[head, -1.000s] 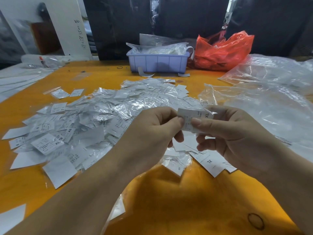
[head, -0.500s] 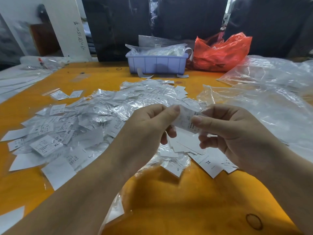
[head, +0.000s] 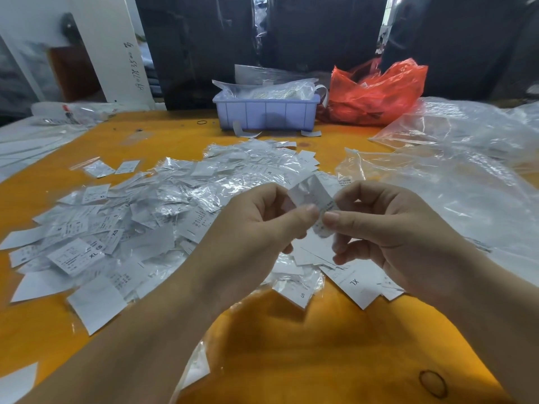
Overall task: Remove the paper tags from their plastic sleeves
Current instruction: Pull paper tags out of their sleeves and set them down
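Observation:
Both hands hold one sleeved tag (head: 313,196) up over the orange table (head: 291,360). My left hand (head: 256,225) pinches its left part between thumb and fingers. My right hand (head: 388,225) pinches the lower right end between thumb and forefinger. The tag is white paper in a clear plastic sleeve, bent and tilted between the thumbs. A wide heap of sleeved tags (head: 163,208) covers the table to the left and behind. A small stack of bare paper tags (head: 355,281), one marked XL, lies under my right hand.
A lilac plastic bin (head: 265,113) with plastic bags stands at the back centre, a red plastic bag (head: 376,91) beside it. Large clear plastic bags (head: 455,176) spread over the right side. A rubber band (head: 433,387) lies near the front right.
The tag has turned from flat and level to bent and tilted, and both thumbs have come closer together on it. The hands stay at the same spot.

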